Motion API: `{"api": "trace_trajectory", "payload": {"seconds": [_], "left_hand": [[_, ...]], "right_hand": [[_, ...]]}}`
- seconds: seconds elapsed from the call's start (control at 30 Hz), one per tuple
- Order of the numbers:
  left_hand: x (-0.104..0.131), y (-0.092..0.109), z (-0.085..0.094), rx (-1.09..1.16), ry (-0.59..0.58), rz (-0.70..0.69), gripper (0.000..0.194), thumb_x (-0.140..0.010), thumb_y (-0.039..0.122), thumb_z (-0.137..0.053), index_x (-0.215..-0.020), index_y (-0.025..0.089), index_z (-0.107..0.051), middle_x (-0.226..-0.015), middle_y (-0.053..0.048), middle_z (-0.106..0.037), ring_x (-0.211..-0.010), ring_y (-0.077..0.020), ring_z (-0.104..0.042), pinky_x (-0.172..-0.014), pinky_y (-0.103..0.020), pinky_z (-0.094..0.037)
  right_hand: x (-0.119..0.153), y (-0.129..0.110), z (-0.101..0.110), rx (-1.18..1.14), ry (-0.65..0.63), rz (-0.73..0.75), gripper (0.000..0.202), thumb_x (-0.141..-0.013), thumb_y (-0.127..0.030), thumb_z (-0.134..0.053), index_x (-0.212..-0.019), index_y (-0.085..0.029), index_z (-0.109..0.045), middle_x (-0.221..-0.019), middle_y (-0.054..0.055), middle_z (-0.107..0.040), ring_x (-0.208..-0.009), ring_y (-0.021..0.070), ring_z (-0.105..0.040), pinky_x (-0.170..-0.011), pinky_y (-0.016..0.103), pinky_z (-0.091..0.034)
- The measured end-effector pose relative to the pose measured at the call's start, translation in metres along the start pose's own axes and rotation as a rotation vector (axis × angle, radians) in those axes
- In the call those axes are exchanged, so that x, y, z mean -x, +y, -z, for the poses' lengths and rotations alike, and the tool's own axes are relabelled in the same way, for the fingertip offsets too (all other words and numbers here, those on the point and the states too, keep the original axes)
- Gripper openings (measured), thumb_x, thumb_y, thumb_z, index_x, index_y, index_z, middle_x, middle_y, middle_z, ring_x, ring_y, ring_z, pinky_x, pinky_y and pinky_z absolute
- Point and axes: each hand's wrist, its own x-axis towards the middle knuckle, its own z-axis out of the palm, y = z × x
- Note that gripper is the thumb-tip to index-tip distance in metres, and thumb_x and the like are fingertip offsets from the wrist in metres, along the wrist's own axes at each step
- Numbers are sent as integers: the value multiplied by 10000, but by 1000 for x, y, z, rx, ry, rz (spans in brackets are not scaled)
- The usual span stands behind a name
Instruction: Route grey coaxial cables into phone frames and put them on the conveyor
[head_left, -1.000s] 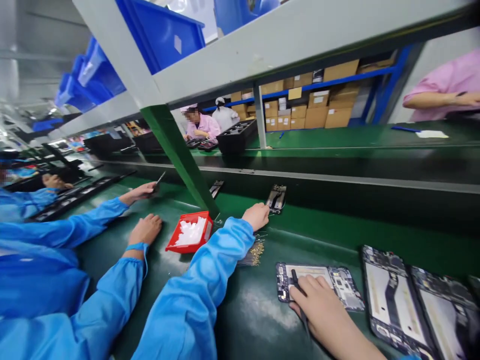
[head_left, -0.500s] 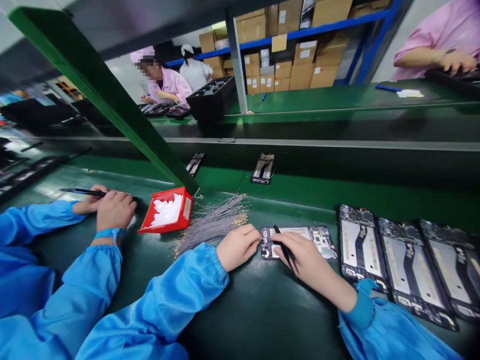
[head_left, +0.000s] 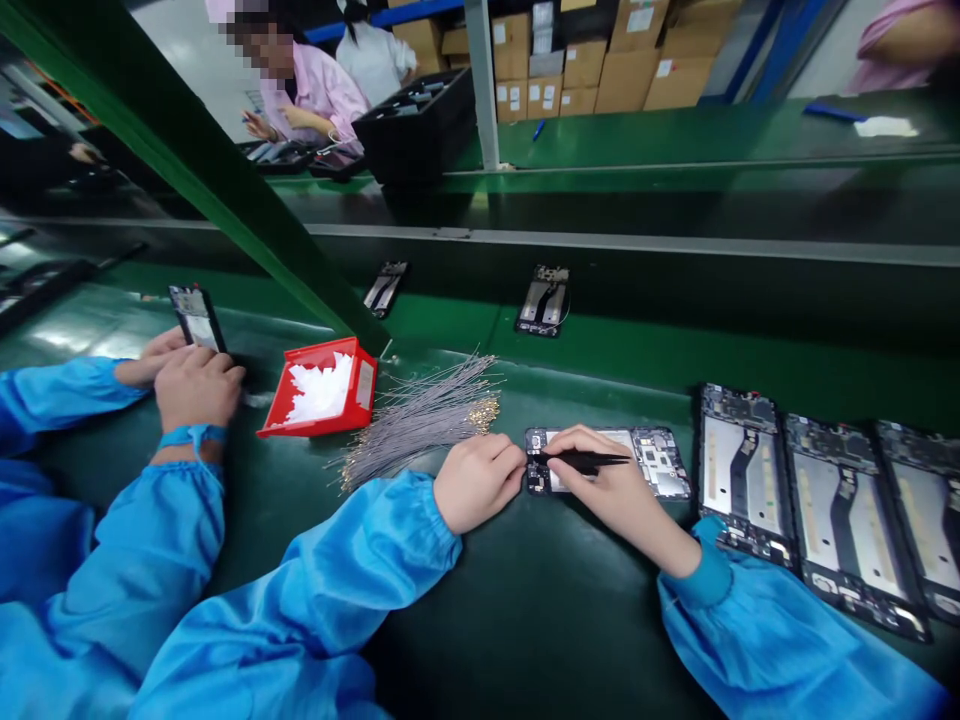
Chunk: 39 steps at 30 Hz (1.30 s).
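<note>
An opened phone (head_left: 660, 462) lies lengthwise on the green bench, its circuit board and silvery middle facing up. At its left end my left hand (head_left: 480, 482) is closed in a pinch; whatever is between the fingertips is hidden. My right hand (head_left: 611, 490) reaches over the phone and grips black tweezers (head_left: 596, 459), held nearly level with the tip towards the phone's left end. Beside my left hand lies a bundle of thin grey cables (head_left: 420, 420) with gold-coloured ends.
Several opened phones (head_left: 742, 470) stand in a row at the right. A red bin (head_left: 364, 388) holds white pieces. Two opened phones (head_left: 543, 300) lie further back. At the left, a co-worker's hands (head_left: 196, 385) hold a phone (head_left: 199, 318). A green post (head_left: 225, 220) slants across.
My right hand has turned the tweezers from steep to nearly level. My left hand stays at the phone's left end. The co-worker's phone has tipped up. The view has tilted down.
</note>
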Motion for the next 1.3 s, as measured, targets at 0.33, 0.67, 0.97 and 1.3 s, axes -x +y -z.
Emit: {"api": "trace_trajectory", "payload": {"seconds": [0.33,0.67,0.97,1.3], "left_hand": [[0,4,-1,-68,43,-6,235,-869,213,-368,-691,163,-513,-649,-2,-473,-586,-111,-427,-558,-236,-344],[2,5,-2,-128,34,-49,263,-880,215,-364,-665,159,-505,-634,-6,-461,-593,-116,-418,-559,-254,-318],[2,5,-1,-127,25,-59,261,-877,210,-368,-663,155,-505,-632,-7,-464,-595,-117,-417,-559,-256,-319],[1,8,4,-91,-17,-54,255,-869,194,-343,-680,157,-510,-641,-8,-458,-585,-120,-430,-545,-254,-342]], "right_hand": [[0,-1,1,-8,-20,-11,59,-789,-182,-533,-813,-198,-585,-816,15,-600,-781,143,-559,-703,274,-437],[1,0,1,-25,-33,12,55,-787,-175,-545,-816,-201,-584,-814,8,-601,-777,136,-559,-708,276,-441],[0,-2,0,-27,-46,50,48,-801,-174,-525,-814,-197,-565,-812,18,-595,-774,138,-558,-705,281,-450],[6,-13,-3,163,-141,232,109,-848,-169,-414,-846,-180,-522,-833,63,-556,-794,162,-519,-703,301,-441]]}}
